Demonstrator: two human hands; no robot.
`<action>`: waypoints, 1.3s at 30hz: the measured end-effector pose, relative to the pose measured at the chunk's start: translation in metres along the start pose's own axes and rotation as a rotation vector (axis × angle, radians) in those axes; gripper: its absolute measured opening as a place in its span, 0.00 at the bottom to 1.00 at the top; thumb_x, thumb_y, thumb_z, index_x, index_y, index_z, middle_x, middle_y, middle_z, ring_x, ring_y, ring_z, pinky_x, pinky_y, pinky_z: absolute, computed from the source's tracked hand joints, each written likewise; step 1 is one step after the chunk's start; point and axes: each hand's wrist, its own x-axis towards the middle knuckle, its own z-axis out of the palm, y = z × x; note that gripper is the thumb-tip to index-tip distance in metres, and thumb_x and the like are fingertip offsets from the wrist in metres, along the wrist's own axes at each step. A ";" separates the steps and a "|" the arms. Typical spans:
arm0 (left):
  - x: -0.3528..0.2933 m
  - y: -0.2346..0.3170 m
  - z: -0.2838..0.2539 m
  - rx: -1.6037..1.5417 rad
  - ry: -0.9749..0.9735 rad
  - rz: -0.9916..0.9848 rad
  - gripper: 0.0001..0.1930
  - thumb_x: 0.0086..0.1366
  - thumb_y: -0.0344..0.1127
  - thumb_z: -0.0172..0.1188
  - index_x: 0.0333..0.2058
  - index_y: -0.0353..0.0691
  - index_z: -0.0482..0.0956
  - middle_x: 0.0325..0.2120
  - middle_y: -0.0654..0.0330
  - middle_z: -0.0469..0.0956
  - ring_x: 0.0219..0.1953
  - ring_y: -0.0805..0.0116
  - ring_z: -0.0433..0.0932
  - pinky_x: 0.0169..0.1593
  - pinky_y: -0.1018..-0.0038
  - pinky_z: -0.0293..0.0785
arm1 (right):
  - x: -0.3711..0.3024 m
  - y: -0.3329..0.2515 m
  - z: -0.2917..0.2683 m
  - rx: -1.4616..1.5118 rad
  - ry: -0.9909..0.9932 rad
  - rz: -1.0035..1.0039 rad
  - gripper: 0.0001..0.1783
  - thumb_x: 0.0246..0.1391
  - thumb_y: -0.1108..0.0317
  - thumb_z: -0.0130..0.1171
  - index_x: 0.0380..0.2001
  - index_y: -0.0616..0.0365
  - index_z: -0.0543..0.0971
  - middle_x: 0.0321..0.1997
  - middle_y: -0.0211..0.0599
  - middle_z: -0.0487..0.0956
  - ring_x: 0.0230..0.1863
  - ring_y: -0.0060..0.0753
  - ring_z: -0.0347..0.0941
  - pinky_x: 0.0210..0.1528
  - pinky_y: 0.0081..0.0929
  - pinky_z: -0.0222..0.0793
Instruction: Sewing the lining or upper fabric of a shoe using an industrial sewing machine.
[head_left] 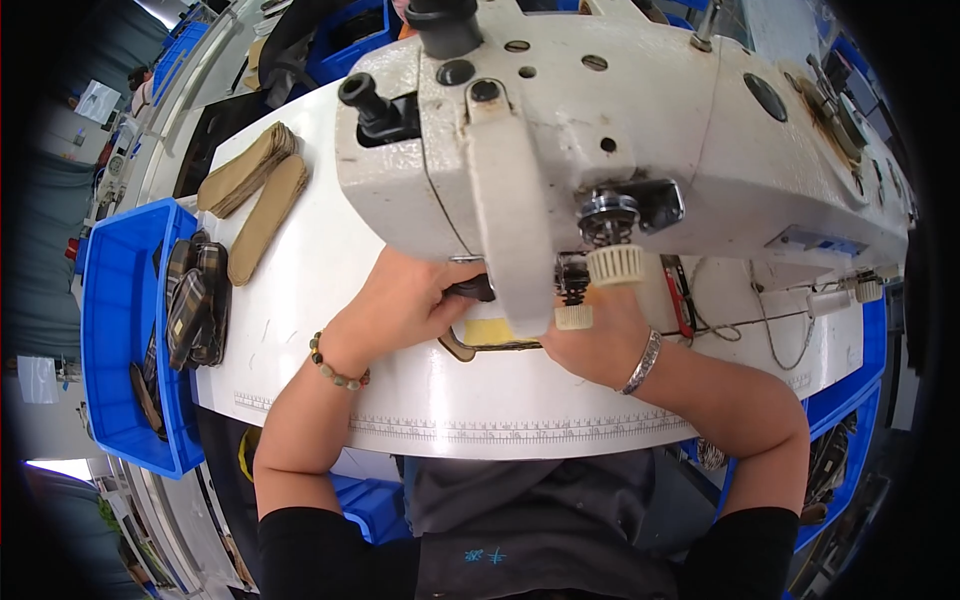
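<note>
Under the head of a white sewing machine (600, 140) lies a shoe piece (490, 332) with a yellow patch, a dark edge and a rounded brown tip at its left. My left hand (395, 300), wearing a bead bracelet, is closed around dark material at the piece's far left side; some of its fingertips are hidden. At the right end of the piece, my right hand (600, 335), with a silver band at the wrist, grips the edge with fingers curled in. The machine's lever and tension knobs cover most of those fingers. The needle area is hidden too.
Brown insoles (268, 220) lie stacked on the white table (300, 375) at the left. Plaid shoe uppers (198, 300) rest at the rim of a blue bin (125, 335). Red-handled snips (680, 295) and a loose cord (785, 345) lie right of the machine head. A ruler strip (510, 432) follows the near edge.
</note>
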 end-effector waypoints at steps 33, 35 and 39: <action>-0.006 0.014 0.019 0.397 0.275 0.194 0.16 0.46 0.29 0.69 0.37 0.46 0.84 0.30 0.66 0.78 0.34 0.64 0.79 0.37 0.69 0.74 | 0.003 -0.002 -0.006 -0.079 -0.041 -0.077 0.09 0.57 0.67 0.58 0.39 0.50 0.84 0.17 0.28 0.75 0.17 0.35 0.74 0.17 0.36 0.67; -0.005 0.010 0.020 0.435 0.271 0.248 0.16 0.46 0.29 0.69 0.37 0.47 0.85 0.30 0.67 0.77 0.33 0.65 0.78 0.36 0.70 0.74 | 0.002 -0.003 -0.008 -0.090 -0.070 -0.050 0.07 0.59 0.66 0.57 0.37 0.48 0.84 0.17 0.27 0.75 0.18 0.35 0.74 0.17 0.36 0.67; -0.004 0.007 0.025 0.464 0.278 0.251 0.17 0.43 0.29 0.68 0.37 0.47 0.85 0.30 0.68 0.75 0.33 0.67 0.77 0.36 0.70 0.73 | 0.002 -0.002 -0.008 -0.084 -0.063 -0.064 0.08 0.59 0.66 0.56 0.36 0.47 0.84 0.18 0.26 0.76 0.19 0.35 0.75 0.18 0.35 0.68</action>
